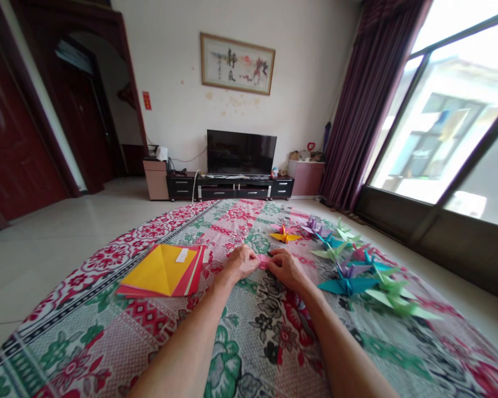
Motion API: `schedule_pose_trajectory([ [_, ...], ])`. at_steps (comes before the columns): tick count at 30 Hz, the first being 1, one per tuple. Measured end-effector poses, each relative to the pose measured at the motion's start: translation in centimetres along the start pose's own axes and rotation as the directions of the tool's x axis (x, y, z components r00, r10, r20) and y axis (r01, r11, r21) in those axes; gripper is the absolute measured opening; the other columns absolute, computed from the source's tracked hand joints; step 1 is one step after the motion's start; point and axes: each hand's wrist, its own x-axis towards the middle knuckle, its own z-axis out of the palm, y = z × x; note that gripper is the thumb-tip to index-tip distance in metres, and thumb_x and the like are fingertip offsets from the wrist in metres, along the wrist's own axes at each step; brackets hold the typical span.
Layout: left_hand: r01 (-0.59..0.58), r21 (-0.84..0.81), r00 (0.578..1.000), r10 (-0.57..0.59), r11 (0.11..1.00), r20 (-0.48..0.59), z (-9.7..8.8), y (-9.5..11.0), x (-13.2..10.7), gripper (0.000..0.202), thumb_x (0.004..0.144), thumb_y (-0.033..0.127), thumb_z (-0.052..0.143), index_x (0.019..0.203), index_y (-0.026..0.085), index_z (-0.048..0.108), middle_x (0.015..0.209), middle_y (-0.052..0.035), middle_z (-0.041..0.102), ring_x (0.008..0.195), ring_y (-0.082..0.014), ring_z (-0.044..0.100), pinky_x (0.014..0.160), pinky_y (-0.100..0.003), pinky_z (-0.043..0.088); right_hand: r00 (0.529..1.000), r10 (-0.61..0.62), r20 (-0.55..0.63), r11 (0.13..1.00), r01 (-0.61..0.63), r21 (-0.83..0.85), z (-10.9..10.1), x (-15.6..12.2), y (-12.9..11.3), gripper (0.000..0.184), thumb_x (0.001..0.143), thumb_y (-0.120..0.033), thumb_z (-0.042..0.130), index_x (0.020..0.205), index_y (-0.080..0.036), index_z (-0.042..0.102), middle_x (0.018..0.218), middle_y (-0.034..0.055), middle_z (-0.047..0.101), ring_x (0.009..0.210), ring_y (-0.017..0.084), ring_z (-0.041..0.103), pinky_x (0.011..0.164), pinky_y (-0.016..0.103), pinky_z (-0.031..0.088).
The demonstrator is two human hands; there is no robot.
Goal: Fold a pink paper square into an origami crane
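Observation:
A small folded piece of pink paper (264, 260) shows between my two hands, just above or on the patterned tablecloth. My left hand (244, 261) is closed, with its fingertips pinching the paper's left end. From the other side, my right hand (286, 267) grips the right end between thumb and fingers. Most of the paper is hidden by the fingers, so its exact folded shape cannot be made out. A yellow paper crane (285, 235) sits just beyond my right hand.
Several folded cranes in blue, green and purple, among them a blue crane (348, 282), cluster on the right. Left of my hands lies a stack of square paper (155, 271), yellow on top. The round table wears a floral tablecloth (222, 365). A television (241, 152) stands beyond.

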Motion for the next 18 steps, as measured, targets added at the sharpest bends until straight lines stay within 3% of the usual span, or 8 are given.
schedule_pose_trajectory([
  [18,0.087,0.095,0.996,-0.086,0.992,-0.014,-0.1,1.4,-0.2,0.017,0.070,0.021,0.052,0.064,0.015,0.067,0.077,-0.0050,0.064,0.072,-0.0134,0.056,0.067,-0.021,0.041,1.000,-0.005,-0.010,0.996,0.004,-0.085,0.5,0.2,-0.1,0.022,0.073,-0.021,0.050,0.063,-0.016,0.069,0.099,0.0102,0.063,0.087,0.017,0.059,0.078,0.024,0.042],
])
